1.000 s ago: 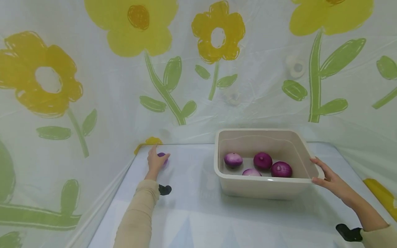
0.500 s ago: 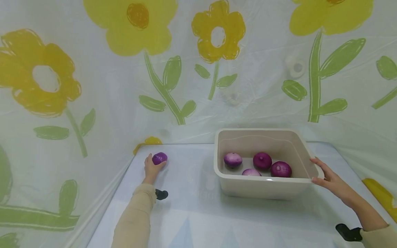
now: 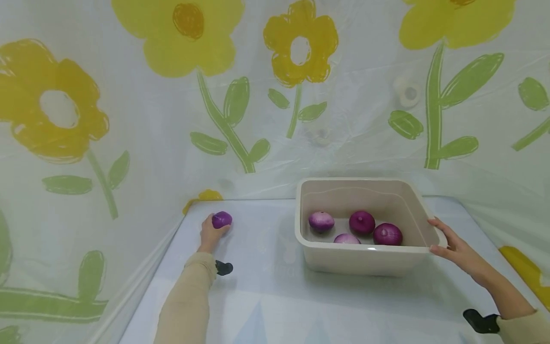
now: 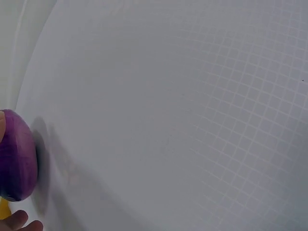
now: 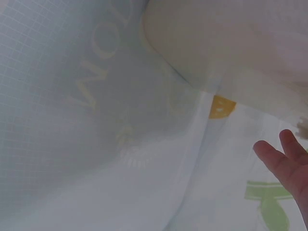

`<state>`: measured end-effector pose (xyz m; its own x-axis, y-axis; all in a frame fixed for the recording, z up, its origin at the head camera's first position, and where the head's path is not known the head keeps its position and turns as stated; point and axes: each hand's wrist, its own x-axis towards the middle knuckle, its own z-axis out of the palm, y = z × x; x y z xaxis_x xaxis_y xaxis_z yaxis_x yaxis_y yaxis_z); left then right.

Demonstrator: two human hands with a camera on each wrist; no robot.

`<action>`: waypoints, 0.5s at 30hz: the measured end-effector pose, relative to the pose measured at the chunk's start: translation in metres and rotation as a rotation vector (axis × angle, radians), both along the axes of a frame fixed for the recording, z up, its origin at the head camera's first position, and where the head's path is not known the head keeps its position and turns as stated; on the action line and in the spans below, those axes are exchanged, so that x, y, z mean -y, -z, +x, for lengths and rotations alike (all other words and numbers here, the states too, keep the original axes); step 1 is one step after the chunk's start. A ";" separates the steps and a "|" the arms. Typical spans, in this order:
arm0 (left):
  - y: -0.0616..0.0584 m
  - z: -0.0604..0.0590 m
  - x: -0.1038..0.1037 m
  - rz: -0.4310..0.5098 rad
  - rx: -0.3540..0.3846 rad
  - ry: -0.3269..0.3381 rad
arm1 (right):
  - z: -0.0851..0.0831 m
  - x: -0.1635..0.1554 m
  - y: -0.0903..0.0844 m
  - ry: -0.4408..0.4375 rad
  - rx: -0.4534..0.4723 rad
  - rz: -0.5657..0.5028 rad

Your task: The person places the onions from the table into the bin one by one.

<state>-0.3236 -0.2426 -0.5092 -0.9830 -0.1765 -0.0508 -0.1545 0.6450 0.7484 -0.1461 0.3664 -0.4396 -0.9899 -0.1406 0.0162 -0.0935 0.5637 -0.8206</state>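
In the head view my left hand (image 3: 210, 234) holds a red onion (image 3: 222, 220) near the table's far left corner, thumb on one side and fingers on the other. The left wrist view shows the same onion (image 4: 18, 156) at the left edge, close over the white surface, with the thumb on it and fingertips (image 4: 19, 219) below. My right hand (image 3: 460, 248) grips the right rim of a beige plastic tub (image 3: 365, 260). Inside the tub lie several red onions, among them a dark one (image 3: 362, 222) and a paler one (image 3: 321, 222). In the right wrist view fingers (image 5: 279, 161) reach beside the tub's wall (image 5: 216, 43).
A white table (image 3: 262, 286) carries the tub right of centre. A flower-printed curtain (image 3: 352, 134) hangs behind and along both sides, close to the table's edges.
My left hand has shifted from over the onion to its left side and now holds it, with more of the onion showing. The right hand and the tub stay in place.
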 end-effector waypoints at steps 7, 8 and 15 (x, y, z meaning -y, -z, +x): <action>0.012 0.002 -0.004 0.072 -0.125 0.011 | -0.001 -0.001 0.001 -0.002 -0.008 0.004; 0.014 0.002 -0.005 0.085 -0.147 0.017 | -0.001 -0.001 0.001 -0.002 -0.011 0.006; 0.019 0.004 -0.013 0.107 -0.180 -0.011 | -0.002 -0.002 0.002 -0.003 -0.017 -0.001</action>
